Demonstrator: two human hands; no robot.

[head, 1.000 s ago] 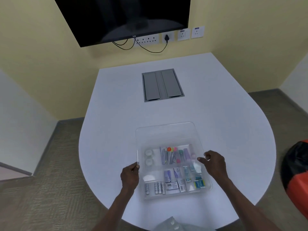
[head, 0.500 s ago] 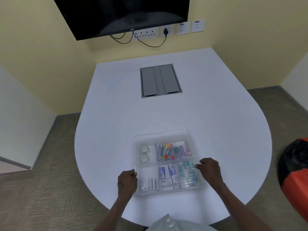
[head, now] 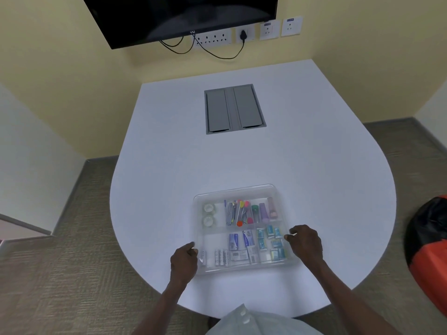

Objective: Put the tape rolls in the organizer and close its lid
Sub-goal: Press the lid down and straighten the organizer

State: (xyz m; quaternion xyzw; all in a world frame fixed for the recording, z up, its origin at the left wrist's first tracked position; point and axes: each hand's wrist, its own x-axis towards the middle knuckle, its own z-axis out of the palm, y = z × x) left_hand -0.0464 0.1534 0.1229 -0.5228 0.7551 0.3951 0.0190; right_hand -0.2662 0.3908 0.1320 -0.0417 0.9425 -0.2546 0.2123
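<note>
A clear plastic organizer sits near the table's front edge. Its clear lid lies nearly flat over it. Two clear tape rolls rest one behind the other in the far left compartment, seen through the lid. My left hand pinches the lid's left edge near the front corner. My right hand pinches the lid's right edge at about mid length. Pens, small boxes and batteries fill the other compartments.
The white rounded table has a grey cable hatch set into it further back. A black screen hangs on the yellow wall above wall sockets. A black and orange beanbag lies on the floor at right.
The lid, tilted up at its far side a second ago, has come down over the organizer. Both hands moved down with it along the box's sides.
</note>
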